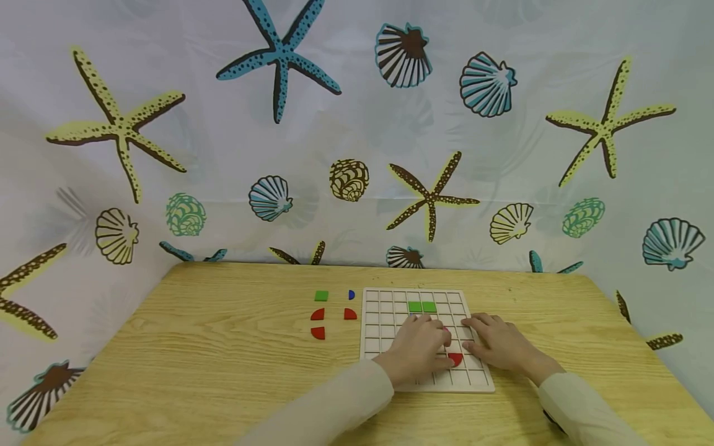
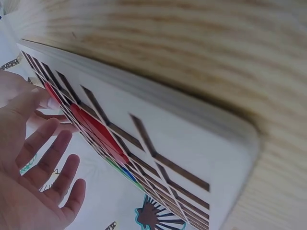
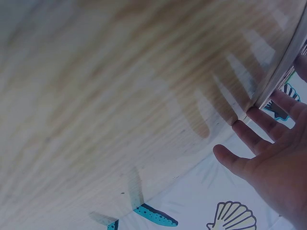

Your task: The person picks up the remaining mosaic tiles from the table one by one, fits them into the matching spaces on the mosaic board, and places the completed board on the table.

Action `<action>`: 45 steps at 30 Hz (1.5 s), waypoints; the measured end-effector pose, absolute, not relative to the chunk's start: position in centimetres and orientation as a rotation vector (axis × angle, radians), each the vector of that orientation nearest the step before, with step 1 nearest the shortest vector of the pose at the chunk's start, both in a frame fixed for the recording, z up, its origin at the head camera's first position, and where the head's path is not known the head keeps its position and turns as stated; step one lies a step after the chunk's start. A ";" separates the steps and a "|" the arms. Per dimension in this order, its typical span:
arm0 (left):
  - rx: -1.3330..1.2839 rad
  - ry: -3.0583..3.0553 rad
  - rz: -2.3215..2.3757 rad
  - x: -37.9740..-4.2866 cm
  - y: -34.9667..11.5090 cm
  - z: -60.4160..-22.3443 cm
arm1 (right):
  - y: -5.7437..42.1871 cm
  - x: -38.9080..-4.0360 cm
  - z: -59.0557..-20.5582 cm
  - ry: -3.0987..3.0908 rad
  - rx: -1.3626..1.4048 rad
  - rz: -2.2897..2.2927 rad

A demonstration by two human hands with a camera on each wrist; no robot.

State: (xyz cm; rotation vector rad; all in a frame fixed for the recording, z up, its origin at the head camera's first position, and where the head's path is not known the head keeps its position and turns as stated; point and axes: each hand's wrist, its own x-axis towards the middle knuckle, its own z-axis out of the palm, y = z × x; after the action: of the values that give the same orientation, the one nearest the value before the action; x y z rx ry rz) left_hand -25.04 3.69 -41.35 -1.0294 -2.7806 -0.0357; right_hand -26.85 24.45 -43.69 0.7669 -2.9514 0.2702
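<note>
A white grid board (image 1: 372, 294) lies on the table. My left hand (image 1: 417, 348) is over its middle, the thumb at a red quarter-circle piece (image 1: 457, 357) and the fingers loosely bent. In the left wrist view the left hand (image 2: 31, 172) shows spread fingers that grip nothing, with a larger red shape (image 2: 98, 132) on the board beside them. Just past the index finger peeks a pink piece (image 1: 445, 332), mostly hidden. My right hand (image 1: 499, 342) rests at the board's right edge, fingertips touching it. Two green squares (image 1: 415, 306) sit in grid cells near the top.
Left of the board, loose on the wooden table (image 1: 223, 347), lie a green square (image 1: 321, 296), a blue half-circle (image 1: 351, 295) and three red quarter-circles (image 1: 318, 333). A cloth (image 1: 346, 124) printed with starfish and shells hangs behind and at the sides.
</note>
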 end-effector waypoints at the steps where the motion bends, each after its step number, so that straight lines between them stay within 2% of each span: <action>1: -1.030 -2.781 -0.044 -25.0 3.5 -41.3 | 24.4 -26.8 -43.7 -2.951 0.770 0.272; 14: -1.053 -2.710 -0.177 -24.6 -0.7 -41.1 | 24.4 -26.7 -43.6 -2.916 0.792 0.297; 45: -0.881 -2.730 -0.287 -26.0 -14.0 -42.4 | 24.6 -26.8 -43.5 -2.960 0.791 0.268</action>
State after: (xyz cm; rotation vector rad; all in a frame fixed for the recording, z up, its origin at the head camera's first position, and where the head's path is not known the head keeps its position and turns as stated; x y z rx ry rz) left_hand -25.99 -13.97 -42.38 -0.8806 -2.7304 -0.2872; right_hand -26.79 24.56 -43.48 0.7906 -2.9602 0.2680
